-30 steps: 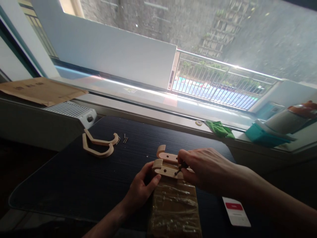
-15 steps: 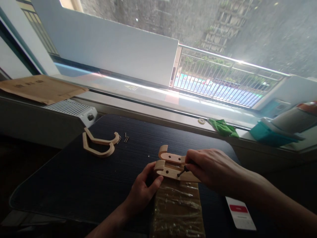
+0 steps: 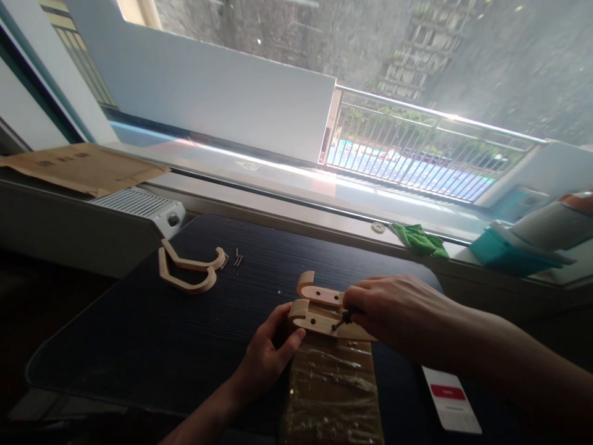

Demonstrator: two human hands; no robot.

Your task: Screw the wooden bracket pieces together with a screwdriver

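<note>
At the lower centre of the frame, a wooden hook (image 3: 311, 322) is held on the dark bench (image 3: 139, 346) by the closed fingers of the left hand (image 3: 266, 357), while a small dark screw (image 3: 341, 320) is pinched against it by the fingers of the right hand (image 3: 393, 309), just above a plastic-wrapped packet (image 3: 331, 389).

No text can be read. The white card (image 3: 451, 405), on the table right of the right hand (image 3: 393, 309) and its fingers, bears a red band with marks too small to read. The brown cardboard envelope (image 3: 83, 165), far left of the left hand (image 3: 269, 355) and its fingers, carries blurred dark print.
</note>
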